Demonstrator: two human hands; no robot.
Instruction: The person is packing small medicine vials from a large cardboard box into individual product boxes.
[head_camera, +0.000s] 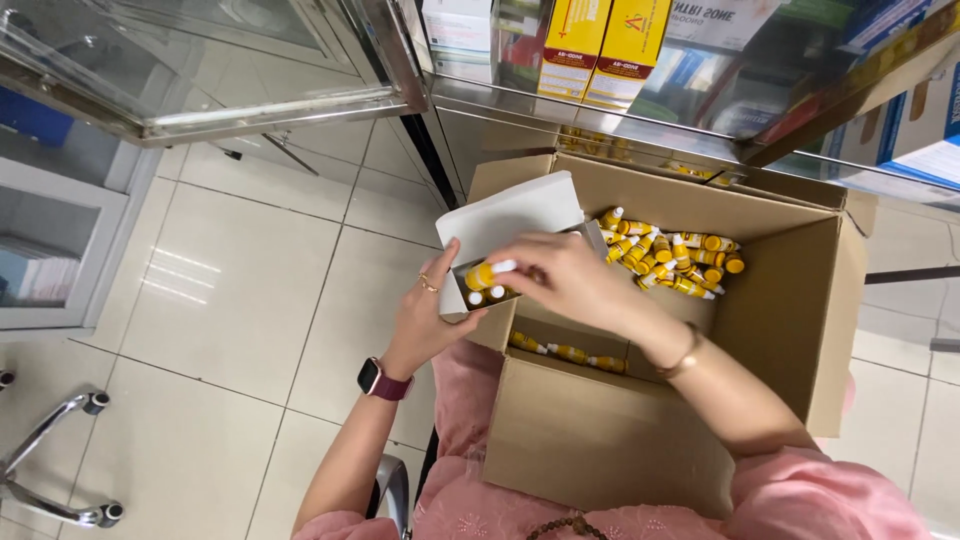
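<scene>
My left hand (432, 315) holds a small white carton (510, 220) with its lid flipped up, over the near-left corner of a large brown cardboard box (610, 440) on my lap. My right hand (570, 280) pinches a small yellow bottle with a white cap (489, 273) at the carton's mouth. Other small bottles (487, 296) sit inside the carton. A pile of the same yellow bottles (672, 259) lies at the far side of the big box, and a few more bottles (570, 353) lie on its near floor.
A glass display cabinet (700, 90) with yellow and blue packages stands behind the box. An open glass door (230, 70) hangs at upper left. White floor tiles (230, 300) spread to the left, with a metal chair base (50, 470) at lower left.
</scene>
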